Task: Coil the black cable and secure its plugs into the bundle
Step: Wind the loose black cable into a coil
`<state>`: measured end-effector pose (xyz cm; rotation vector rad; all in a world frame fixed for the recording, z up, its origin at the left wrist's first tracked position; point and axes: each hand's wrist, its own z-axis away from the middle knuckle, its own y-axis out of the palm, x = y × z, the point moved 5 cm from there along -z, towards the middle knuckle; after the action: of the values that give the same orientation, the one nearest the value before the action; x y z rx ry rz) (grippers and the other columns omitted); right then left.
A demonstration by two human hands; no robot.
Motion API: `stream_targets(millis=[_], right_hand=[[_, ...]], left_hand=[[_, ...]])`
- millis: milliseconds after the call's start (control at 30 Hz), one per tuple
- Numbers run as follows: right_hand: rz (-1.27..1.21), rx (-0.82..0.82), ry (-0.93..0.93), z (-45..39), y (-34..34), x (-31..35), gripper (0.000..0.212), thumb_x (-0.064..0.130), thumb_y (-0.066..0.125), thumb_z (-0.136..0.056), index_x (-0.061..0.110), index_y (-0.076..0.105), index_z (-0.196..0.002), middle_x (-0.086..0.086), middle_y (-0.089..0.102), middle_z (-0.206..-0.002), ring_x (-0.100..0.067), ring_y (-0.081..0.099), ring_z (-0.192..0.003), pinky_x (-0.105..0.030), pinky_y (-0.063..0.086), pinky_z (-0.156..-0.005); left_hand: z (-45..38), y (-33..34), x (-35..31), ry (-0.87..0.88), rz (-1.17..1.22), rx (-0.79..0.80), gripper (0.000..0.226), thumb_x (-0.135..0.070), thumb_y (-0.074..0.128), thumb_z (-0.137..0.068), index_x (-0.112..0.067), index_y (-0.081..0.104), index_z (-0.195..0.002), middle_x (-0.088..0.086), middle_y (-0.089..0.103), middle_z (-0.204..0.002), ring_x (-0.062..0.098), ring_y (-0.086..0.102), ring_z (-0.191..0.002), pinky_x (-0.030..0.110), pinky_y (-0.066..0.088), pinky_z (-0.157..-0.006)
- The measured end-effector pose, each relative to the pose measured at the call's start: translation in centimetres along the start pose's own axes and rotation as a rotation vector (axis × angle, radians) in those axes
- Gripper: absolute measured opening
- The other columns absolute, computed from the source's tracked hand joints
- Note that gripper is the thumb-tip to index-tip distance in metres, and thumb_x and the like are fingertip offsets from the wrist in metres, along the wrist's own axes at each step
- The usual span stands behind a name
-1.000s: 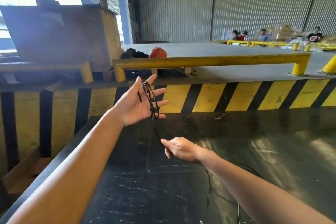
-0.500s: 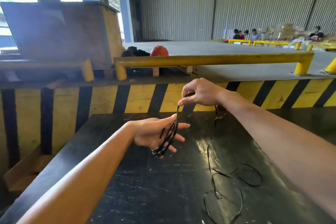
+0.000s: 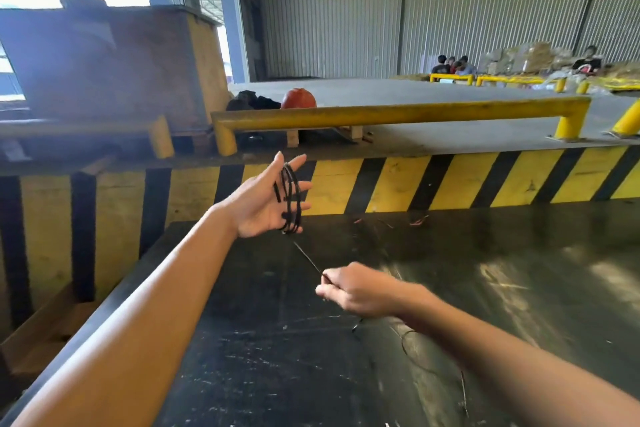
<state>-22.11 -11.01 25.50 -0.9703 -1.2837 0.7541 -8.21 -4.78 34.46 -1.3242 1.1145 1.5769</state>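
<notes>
Head view: black cable [image 3: 290, 199] around left hand [image 3: 263, 203]

The left arm is stretched forward and upward over the desk [image 3: 263, 350], bare to the elbow. The left hand [image 3: 263, 199] is held above the desk's far edge, palm turned toward the right, fingers spread and pointing up, with the black cable [image 3: 290, 198] looped around them. The right arm is reached in from the lower right, low over the desk. The right hand [image 3: 356, 289] is placed below and to the right of the left hand, knuckles up, fingers closed in a pinch on the cable strand.
</notes>
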Motion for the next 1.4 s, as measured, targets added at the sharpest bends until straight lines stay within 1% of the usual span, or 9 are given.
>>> stream_targets(millis=[133, 267, 500, 633, 800, 1000, 1100, 1167, 1400], right_hand=[[0.193, -0.037, -0.060, 0.6, -7.0, 0.8, 0.027, 0.039, 0.050, -0.093, 0.016, 0.065, -0.093, -0.004, 0.068, -0.095, -0.019, 0.062, -0.082, -0.035, 0.049, -0.074], [0.176, -0.191, -0.043, -0.6, -13.3, 0.6, 0.018, 0.039, 0.065, -0.084, 0.021, 0.070, -0.088, 0.006, 0.065, -0.087, -0.011, 0.061, -0.082, -0.034, 0.052, -0.077], [-0.206, -0.506, 0.025, -2.1, -12.1, -1.9, 0.037, 0.053, 0.052, -0.086, 0.021, 0.063, -0.071, -0.001, 0.065, -0.072, -0.015, 0.061, -0.066, -0.028, 0.045, -0.060], [-0.296, -0.418, 0.087, -2.2, -4.1, -1.7, 0.035, 0.033, 0.042, -0.097, 0.014, 0.063, -0.076, -0.006, 0.071, -0.088, -0.028, 0.066, -0.087, -0.044, 0.051, -0.084], [-0.212, -0.237, 0.010, -1.0, -2.3, 0.2, 0.032, 0.038, 0.041, -0.097, 0.012, 0.051, -0.080, -0.002, 0.056, -0.068, -0.021, 0.052, -0.062, -0.041, 0.042, -0.064], [0.030, -0.173, -0.082, 0.7, -7.8, -1.1, 0.022, 0.036, 0.049, -0.094, 0.021, 0.064, -0.088, 0.005, 0.064, -0.081, -0.009, 0.059, -0.074, -0.027, 0.047, -0.068], [0.057, -0.320, -0.132, 0.8, -12.7, -1.1, 0.025, 0.036, 0.062, -0.087, 0.013, 0.071, -0.088, -0.002, 0.069, -0.084, -0.012, 0.063, -0.075, -0.029, 0.052, -0.070], [0.042, -0.420, -0.159, 0.5, -15.3, -0.8, 0.027, 0.038, 0.071, -0.079, 0.011, 0.071, -0.079, 0.000, 0.066, -0.073, -0.012, 0.060, -0.066, -0.028, 0.050, -0.063], [-0.453, -0.688, -0.125, -0.2, -13.5, -3.5, 0.043, 0.037, 0.058, -0.090, 0.000, 0.059, -0.068, -0.005, 0.056, -0.061, -0.011, 0.050, -0.054, -0.032, 0.042, -0.057]], left_hand=[[0.4, -1.9, 3.7, -0.167, -0.297, -0.089, 0.056, -0.061, 0.018, -0.094, -0.042, 0.024, -0.147, 0.011, 0.020, -0.160, 0.040, 0.023, -0.143, 0.062, 0.018, -0.110], [0.8, 1.1, 6.2, -0.317, -0.449, 0.070, 0.049, -0.063, 0.016, -0.093, -0.049, 0.041, -0.132, 0.010, 0.036, -0.151, 0.032, 0.041, -0.132, 0.055, 0.027, -0.109], [1.4, 6.1, 1.8, -0.094, 0.125, 0.407, 0.060, -0.062, 0.020, -0.092, -0.036, 0.048, -0.138, 0.015, 0.054, -0.139, 0.041, 0.054, -0.123, 0.066, 0.043, -0.094], [0.3, 5.9, -0.6, 0.048, 0.263, 0.254, 0.059, -0.063, 0.019, -0.093, -0.036, 0.045, -0.138, 0.016, 0.052, -0.139, 0.040, 0.059, -0.116, 0.066, 0.042, -0.093], [-0.5, 3.1, -0.5, 0.104, 0.155, 0.016, 0.057, -0.063, 0.019, -0.093, -0.040, 0.035, -0.144, 0.015, 0.030, -0.155, 0.039, 0.034, -0.138, 0.066, 0.038, -0.094], [-0.4, -1.0, -0.8, 0.067, -0.170, -0.212, 0.059, -0.061, 0.016, -0.094, -0.039, 0.030, -0.147, 0.013, 0.034, -0.150, 0.031, 0.037, -0.135, 0.057, 0.028, -0.105], [-0.3, 0.2, 1.4, -0.103, -0.338, -0.098, 0.059, -0.062, 0.019, -0.093, -0.038, 0.033, -0.145, 0.014, 0.031, -0.154, 0.034, 0.027, -0.142, 0.059, 0.023, -0.111], [0.2, 2.5, 2.7, -0.209, -0.356, 0.028, 0.059, -0.061, 0.021, -0.093, -0.037, 0.039, -0.143, 0.010, 0.045, -0.142, 0.030, 0.042, -0.132, 0.052, 0.037, -0.102], [1.7, 9.1, 0.0, -0.096, 0.204, 0.423, 0.062, -0.061, 0.027, -0.091, -0.030, 0.046, -0.140, 0.014, 0.059, -0.134, 0.041, 0.057, -0.120, 0.065, 0.046, -0.091]])
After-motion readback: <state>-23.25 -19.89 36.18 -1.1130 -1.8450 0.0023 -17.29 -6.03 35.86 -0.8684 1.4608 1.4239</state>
